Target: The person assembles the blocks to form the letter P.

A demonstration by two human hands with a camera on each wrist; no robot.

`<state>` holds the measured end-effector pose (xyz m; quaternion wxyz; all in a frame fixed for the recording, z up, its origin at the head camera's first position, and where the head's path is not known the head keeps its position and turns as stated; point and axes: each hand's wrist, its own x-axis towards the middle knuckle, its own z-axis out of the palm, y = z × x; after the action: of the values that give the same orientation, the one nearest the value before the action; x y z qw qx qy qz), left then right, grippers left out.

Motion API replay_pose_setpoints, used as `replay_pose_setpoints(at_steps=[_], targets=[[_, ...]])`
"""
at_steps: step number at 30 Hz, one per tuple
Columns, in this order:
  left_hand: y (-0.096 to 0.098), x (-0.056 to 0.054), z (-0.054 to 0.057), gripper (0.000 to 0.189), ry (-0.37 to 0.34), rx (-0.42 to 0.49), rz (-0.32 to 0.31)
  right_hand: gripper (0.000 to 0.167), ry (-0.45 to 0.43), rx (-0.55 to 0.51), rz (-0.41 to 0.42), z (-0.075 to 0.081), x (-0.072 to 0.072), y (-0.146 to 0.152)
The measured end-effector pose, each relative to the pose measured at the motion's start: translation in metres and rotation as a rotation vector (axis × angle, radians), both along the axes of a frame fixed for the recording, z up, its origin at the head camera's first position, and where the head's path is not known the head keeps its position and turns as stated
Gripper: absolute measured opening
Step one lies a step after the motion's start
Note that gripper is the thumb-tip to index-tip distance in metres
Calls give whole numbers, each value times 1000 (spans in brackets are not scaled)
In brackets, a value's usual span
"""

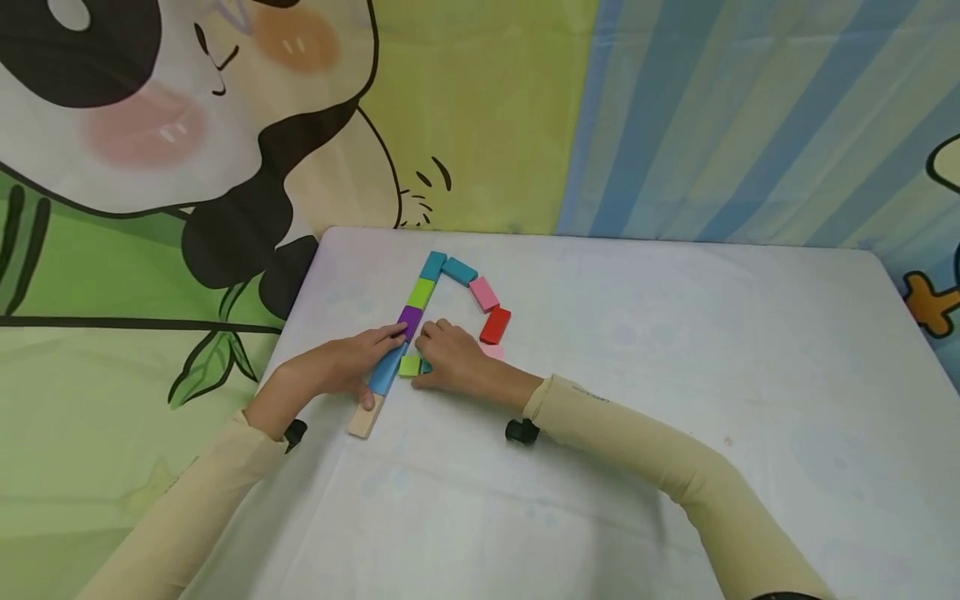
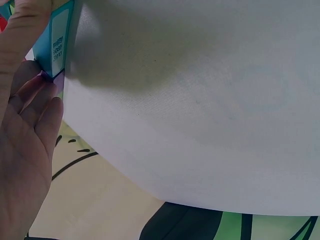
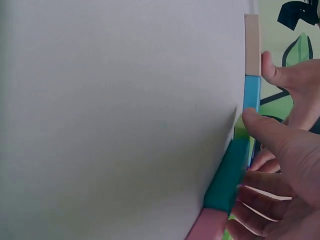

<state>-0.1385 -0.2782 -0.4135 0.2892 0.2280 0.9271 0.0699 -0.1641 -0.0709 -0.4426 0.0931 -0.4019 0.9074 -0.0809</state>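
A slanting row of blocks on the table runs from a blue-teal block (image 1: 433, 266) through a light green block (image 1: 422, 292), a purple block (image 1: 409, 320) and a blue stretch (image 1: 386, 372) to a plain wood block (image 1: 367, 417). My left hand (image 1: 333, 367) rests along its left side, fingertips at the purple block, thumb at the wood one. With its thumb on the near side and fingers on the far side, my right hand (image 1: 457, 362) holds a second light green block (image 1: 409, 367) beside the row. A teal block (image 3: 226, 175) adjoins it, partly under the hand.
Curving right from the row's top are a teal block (image 1: 459, 272), a pink block (image 1: 484, 293) and a red block (image 1: 495, 326). Another pink block (image 1: 492, 352) is partly hidden by my right hand. The white table (image 1: 675, 350) meets a printed cloth (image 1: 480, 117) behind.
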Motion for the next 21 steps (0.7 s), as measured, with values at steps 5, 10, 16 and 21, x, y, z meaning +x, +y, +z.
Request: replay_pose_setpoints(at_steps=[5, 10, 16, 21], targets=[[1, 1, -1, 116, 13, 0, -10, 57, 4, 16, -29, 1, -6, 13], [1, 1, -1, 115, 6, -2, -3, 41, -44, -23, 23, 0, -9, 20], [1, 1, -1, 115, 2, -5, 0, 50, -70, -75, 46, 2, -9, 30], [1, 1, -1, 115, 4, -15, 5, 57, -59, -61, 61, 8, -19, 57]])
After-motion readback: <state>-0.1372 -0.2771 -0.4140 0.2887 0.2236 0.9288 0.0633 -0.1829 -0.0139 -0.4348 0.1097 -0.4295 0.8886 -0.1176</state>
